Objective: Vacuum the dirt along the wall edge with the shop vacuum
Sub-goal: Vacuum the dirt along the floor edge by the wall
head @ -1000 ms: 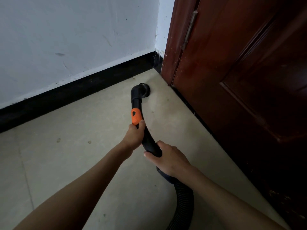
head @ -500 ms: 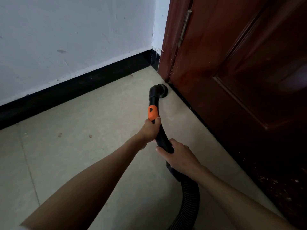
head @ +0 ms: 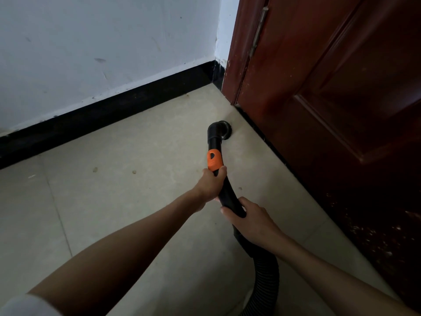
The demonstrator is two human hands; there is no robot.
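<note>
Between both hands [head: 210,185] runs the vacuum wand [head: 227,192].

This looks like a room corner inside a home. A white painted wall [head: 91,42] with small marks has a black strip [head: 114,110] along its bottom. The floor [head: 114,190] has big pale tiles with a few spots. A dark red wooden door [head: 330,87] with a metal hinge [head: 258,33] stands on the right.
</note>
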